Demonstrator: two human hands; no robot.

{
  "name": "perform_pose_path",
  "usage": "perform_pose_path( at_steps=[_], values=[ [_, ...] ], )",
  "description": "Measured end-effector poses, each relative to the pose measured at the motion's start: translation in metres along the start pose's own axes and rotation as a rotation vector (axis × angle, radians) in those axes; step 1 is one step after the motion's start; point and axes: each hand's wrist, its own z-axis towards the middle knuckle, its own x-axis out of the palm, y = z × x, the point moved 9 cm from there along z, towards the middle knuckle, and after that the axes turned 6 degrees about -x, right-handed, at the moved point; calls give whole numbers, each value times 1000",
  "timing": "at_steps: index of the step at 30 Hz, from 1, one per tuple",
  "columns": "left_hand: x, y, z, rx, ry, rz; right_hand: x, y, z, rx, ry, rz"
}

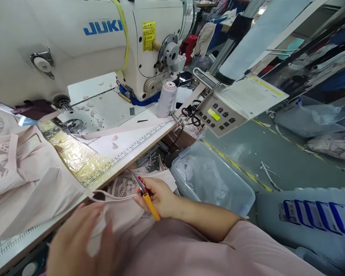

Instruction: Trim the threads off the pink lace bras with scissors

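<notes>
My right hand (pixel 161 199) is closed round small thread snips (pixel 145 193) with yellow and red handles, blades pointing up-left at a thin pale strap (pixel 115 197). My left hand (pixel 74 241) is blurred at the bottom, gripping pale pink fabric (pixel 120 218) in my lap. A lace piece (pixel 122 187) lies just under the snips. More pink lace garments (pixel 23 172) are heaped on the sewing table (pixel 132 142) at left. The white JUKI sewing machine (pixel 74 42) stands behind.
A pink thread cone (pixel 166 99) and black scissors (pixel 191 113) sit near the machine's control panel (pixel 218 117). A clear plastic bin (pixel 209 178) and bagged bundles (pixel 313 218) stand on the floor to the right. A ruler strip (pixel 126 151) runs along the table edge.
</notes>
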Motion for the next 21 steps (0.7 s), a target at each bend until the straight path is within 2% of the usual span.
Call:
perform_pose_path(
  at_steps=[1,2,3,5,8,11,13,15,17,19,21],
  values=[
    [8,-21,1,205,52,105,0,4,0,-25,12,-24],
    [18,-35,1,354,98,188,-1,8,1,-47,25,-40],
    [28,-42,1,432,149,234,0,11,0,-63,42,-46],
    [43,-40,7,409,246,243,1,12,-1,-66,82,-24],
    [61,-17,9,188,456,80,6,5,-7,11,149,78],
    [74,16,-3,-208,665,-142,11,-3,-12,94,197,217],
    [79,34,-15,-483,736,-281,15,-6,-15,136,231,264],
    [79,46,-25,-710,726,-436,18,-9,-17,179,277,251],
    [77,55,-31,-885,656,-573,22,-12,-18,213,316,205],
    [75,61,-35,-984,606,-634,25,-14,-18,227,336,169],
    [74,63,-35,-1007,592,-628,27,-16,-18,235,339,149]
  ],
)
